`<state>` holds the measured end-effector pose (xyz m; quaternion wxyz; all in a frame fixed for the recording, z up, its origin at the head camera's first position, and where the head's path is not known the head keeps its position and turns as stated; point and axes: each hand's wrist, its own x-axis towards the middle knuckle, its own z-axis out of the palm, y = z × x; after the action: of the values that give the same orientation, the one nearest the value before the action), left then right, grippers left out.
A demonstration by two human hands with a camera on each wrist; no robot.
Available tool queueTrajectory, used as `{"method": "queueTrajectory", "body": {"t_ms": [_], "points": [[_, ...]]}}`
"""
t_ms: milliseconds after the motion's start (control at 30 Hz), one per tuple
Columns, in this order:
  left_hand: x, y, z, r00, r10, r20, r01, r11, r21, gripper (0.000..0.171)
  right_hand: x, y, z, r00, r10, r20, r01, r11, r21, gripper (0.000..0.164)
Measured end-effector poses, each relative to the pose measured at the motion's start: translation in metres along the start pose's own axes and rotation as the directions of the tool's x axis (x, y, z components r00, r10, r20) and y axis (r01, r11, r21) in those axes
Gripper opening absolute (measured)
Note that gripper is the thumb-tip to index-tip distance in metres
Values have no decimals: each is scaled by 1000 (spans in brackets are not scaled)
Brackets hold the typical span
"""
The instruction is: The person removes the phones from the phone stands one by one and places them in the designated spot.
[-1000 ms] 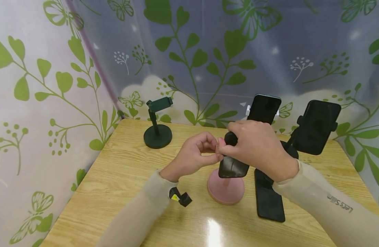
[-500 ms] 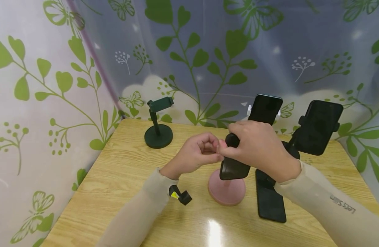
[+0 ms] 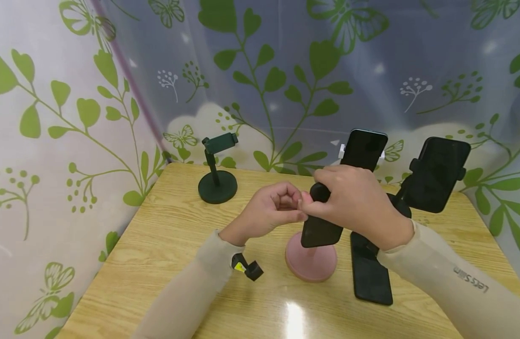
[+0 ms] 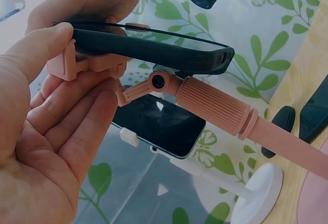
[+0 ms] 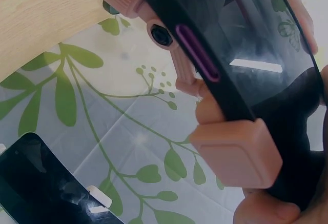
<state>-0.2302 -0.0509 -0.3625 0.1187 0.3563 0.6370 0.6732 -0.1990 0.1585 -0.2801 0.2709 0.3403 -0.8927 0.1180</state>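
Observation:
A black phone (image 3: 322, 230) sits in the pink clamp (image 4: 64, 65) of a phone stand, tilted over the stand's round pink base (image 3: 312, 263). My left hand (image 3: 268, 212) pinches the clamp: in the left wrist view its thumb lies at the phone's edge and its fingers bend beneath the clamp. From the opposite side my right hand (image 3: 357, 202) grips the clamped end of the phone. The right wrist view shows the clamp's pink end block (image 5: 236, 155) over the phone's side, with fingertips around it. In the head view the two hands meet, and my right hand covers the phone's upper part.
A dark green phone stand (image 3: 217, 186) stands at the back left of the wooden table (image 3: 149, 282). Behind my right hand a phone (image 3: 367, 146) rests in a white stand. Further right, another phone (image 3: 439, 174) is in a black stand. A flat black slab (image 3: 372, 278) lies near my right forearm.
Both hands keep their hold on the clamped phone in nearly the same place. The whole head view shifts very slightly; nothing is taken up or let go.

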Motion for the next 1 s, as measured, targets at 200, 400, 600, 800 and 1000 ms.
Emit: {"method": "queueTrajectory", "body": {"t_ms": [200, 400, 600, 800, 1000], "points": [[0, 0, 0, 1000, -5, 0, 5, 1000, -5, 15, 0, 1, 1, 1000, -17, -16, 17, 1000, -1, 37], [1, 0, 0, 1000, -13, 8, 13, 1000, -28, 14, 0, 2, 1, 1000, -18, -22, 19, 1000, 17, 36], [1, 1, 1, 1000, -19, 9, 19, 999, -39, 13, -1, 5, 0, 1000, -20, -17, 21, 999, 31, 35], [2, 0, 1, 1000, -25, 4, 25, 1000, -16, 12, -3, 6, 0, 999, -35, -32, 36, 998, 43, 34], [1, 0, 0, 999, -40, -9, 40, 999, 27, 14, -4, 5, 1, 996, -54, -67, 59, 996, 72, 31]]}}
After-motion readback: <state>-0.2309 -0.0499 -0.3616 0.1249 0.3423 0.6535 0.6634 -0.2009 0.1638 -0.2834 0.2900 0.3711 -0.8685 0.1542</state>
